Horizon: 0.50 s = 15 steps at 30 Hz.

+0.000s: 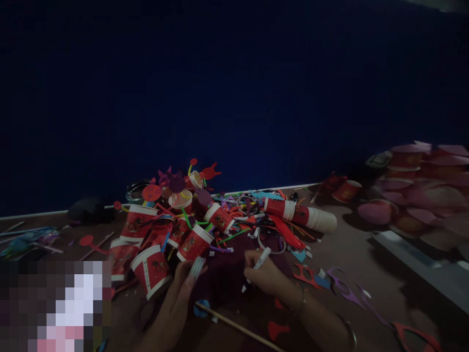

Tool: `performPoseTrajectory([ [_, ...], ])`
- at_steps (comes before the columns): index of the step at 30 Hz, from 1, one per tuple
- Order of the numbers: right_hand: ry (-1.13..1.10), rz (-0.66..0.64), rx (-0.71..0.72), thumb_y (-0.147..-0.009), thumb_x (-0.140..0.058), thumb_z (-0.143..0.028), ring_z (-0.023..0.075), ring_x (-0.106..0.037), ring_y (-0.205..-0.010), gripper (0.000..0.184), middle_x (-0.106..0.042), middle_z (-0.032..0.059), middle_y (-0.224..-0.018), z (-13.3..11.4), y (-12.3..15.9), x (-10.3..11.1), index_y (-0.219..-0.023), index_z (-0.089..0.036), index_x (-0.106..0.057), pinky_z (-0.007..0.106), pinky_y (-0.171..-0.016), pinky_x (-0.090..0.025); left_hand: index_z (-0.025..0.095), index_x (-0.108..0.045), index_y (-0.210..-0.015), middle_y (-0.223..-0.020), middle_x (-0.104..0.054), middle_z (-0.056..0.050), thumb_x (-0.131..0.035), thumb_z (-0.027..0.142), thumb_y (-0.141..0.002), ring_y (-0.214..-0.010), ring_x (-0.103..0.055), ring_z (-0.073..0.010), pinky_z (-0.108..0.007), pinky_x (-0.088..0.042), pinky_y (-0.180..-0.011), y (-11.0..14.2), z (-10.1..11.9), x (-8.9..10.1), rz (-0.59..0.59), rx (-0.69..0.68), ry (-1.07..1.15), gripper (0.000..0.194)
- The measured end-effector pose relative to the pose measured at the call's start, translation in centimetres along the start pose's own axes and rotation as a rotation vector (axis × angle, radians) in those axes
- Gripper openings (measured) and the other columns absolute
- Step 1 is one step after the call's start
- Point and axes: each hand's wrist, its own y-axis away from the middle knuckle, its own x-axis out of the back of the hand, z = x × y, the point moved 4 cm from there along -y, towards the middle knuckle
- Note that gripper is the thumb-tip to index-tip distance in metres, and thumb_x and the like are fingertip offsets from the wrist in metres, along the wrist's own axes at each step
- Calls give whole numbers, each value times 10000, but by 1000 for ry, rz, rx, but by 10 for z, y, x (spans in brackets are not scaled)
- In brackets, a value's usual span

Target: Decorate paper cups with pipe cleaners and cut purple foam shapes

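The scene is dim. My right hand (266, 277) is closed around a white marker (261, 258), tip down over a dark purple sheet (225, 283) on the brown surface. My left hand (185, 283) rests on the left edge of that sheet with fingers stretched out flat, close to a red paper cup (151, 270). A pile of red paper cups with coloured straws and paper flowers (176, 215) lies just beyond both hands. A thin wooden stick (238, 326) with a blue disc at its end lies under my forearms.
A sideways stack of red cups (304, 215) lies behind the right hand. Paper scraps (344, 288) are scattered to the right. Pink and red cut shapes and cups (421, 190) are heaped at far right beside a pale strip (417, 264). A dark blue wall rises behind.
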Motion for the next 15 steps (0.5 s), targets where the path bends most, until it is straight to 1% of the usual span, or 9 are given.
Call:
performPoseTrajectory([
  [6, -31, -42, -36, -502, -437, -121, 52, -299, -392, 159, -311, -101, -406, 1, 2, -2, -468, -208, -308, 160, -358, -191, 186, -513, -1188, -1222, -584, -100, -479, 483, -804, -1190, -474, -290, -435, -304, -1051, -2, -5, 0, 3, 0, 47, 487],
  [10, -94, -96, -66, -514, -466, -152, 60, -360, -342, 138, -361, -101, -386, 4, 3, -5, -478, -211, -346, 159, -327, -229, 186, -495, -1198, -1293, -526, -107, -456, 501, -814, -1213, -450, -285, -426, -286, -1061, -3, -10, 0, -4, 14, 44, 498],
  [13, -167, -105, -65, -588, -528, -254, 73, -409, -336, 193, -412, -92, -409, 3, 2, -5, -514, -214, -354, 173, -333, -295, 179, -472, -1217, -1328, -492, -107, -458, 509, -812, -1247, -406, -285, -424, -270, -1067, -2, -10, 1, -6, 24, 35, 523],
  [15, -214, -78, -52, -664, -525, -371, 71, -405, -324, 268, -410, -95, -426, -1, 1, -3, -548, -222, -334, 177, -334, -295, 173, -470, -1217, -1320, -499, -110, -457, 516, -810, -1249, -403, -287, -430, -270, -1066, -2, -8, 0, -5, 15, 46, 532],
])
